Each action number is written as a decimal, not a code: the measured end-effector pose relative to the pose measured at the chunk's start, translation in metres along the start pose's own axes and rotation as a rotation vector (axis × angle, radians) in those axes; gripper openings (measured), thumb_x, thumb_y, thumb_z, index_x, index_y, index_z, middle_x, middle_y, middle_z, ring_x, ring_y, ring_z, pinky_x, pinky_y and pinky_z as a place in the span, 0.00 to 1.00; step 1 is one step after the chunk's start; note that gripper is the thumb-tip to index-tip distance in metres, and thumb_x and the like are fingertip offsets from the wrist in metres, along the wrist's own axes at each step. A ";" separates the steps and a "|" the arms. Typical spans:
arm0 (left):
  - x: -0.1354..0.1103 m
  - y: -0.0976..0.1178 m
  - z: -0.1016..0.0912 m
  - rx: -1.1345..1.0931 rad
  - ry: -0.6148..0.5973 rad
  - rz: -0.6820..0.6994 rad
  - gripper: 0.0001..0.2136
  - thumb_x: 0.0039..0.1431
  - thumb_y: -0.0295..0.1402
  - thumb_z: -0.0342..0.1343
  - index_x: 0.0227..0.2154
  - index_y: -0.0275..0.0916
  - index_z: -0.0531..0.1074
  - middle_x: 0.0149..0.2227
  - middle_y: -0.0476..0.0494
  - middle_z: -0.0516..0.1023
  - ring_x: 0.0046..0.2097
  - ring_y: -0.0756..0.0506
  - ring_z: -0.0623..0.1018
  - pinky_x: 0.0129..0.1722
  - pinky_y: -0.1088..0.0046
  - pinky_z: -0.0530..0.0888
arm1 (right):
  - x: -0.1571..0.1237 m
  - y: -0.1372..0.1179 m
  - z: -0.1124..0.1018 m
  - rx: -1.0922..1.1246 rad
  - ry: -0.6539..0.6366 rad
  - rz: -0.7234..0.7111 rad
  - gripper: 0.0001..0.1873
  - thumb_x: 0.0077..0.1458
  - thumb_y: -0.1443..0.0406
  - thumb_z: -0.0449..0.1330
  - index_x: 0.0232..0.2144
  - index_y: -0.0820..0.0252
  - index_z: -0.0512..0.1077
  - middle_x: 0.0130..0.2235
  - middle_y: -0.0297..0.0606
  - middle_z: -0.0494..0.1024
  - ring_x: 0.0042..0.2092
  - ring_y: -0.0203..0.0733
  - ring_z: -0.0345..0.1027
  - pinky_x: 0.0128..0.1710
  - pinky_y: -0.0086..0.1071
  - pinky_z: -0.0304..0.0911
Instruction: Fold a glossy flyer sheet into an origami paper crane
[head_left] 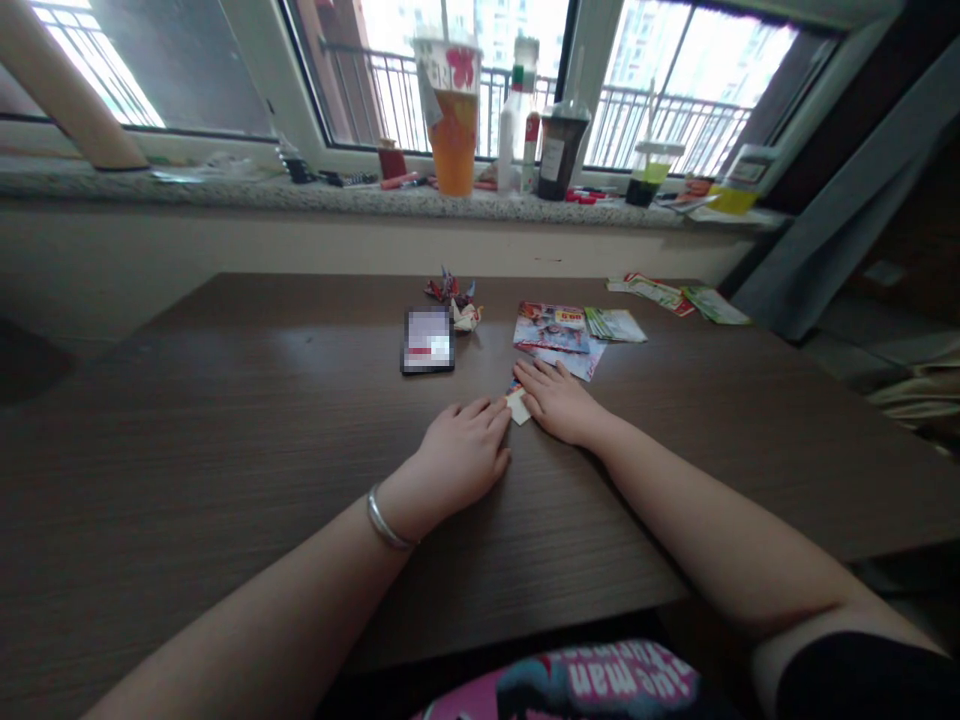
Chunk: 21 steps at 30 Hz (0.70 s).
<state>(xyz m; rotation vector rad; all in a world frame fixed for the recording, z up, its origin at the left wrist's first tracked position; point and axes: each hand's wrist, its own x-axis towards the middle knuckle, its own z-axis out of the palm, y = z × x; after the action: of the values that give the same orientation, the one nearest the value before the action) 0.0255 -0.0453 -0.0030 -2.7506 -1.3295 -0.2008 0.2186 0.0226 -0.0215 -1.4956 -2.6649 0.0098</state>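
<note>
Both my hands rest on a dark wooden table (225, 420). My left hand (457, 455) lies palm down with a silver bracelet (384, 522) at the wrist, its fingertips touching a small folded piece of paper (517, 405). My right hand (556, 398) lies flat with its fingers stretched out, pressing down on the same paper, most of which is hidden under it. Just beyond the right hand lie printed colourful sheets (553, 328).
A phone (428, 340) lies face up beyond my left hand, with small folded paper figures (454, 295) behind it. More leaflets (660, 293) lie at the far right. The windowsill (225, 190) holds an orange drink cup (453, 120), bottles and a dark cup (559, 150).
</note>
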 end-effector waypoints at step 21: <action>0.020 -0.030 -0.002 -0.095 0.139 -0.014 0.09 0.60 0.34 0.54 0.30 0.38 0.77 0.34 0.42 0.78 0.40 0.42 0.75 0.45 0.63 0.69 | -0.008 0.000 0.000 0.119 0.018 0.034 0.26 0.64 0.60 0.48 0.62 0.58 0.60 0.66 0.49 0.56 0.68 0.56 0.43 0.64 0.54 0.45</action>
<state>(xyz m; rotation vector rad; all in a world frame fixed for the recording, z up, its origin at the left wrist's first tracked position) 0.0139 -0.0113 0.0027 -2.7461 -1.3363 -0.4590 0.2233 0.0157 -0.0220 -1.4962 -2.5749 0.1540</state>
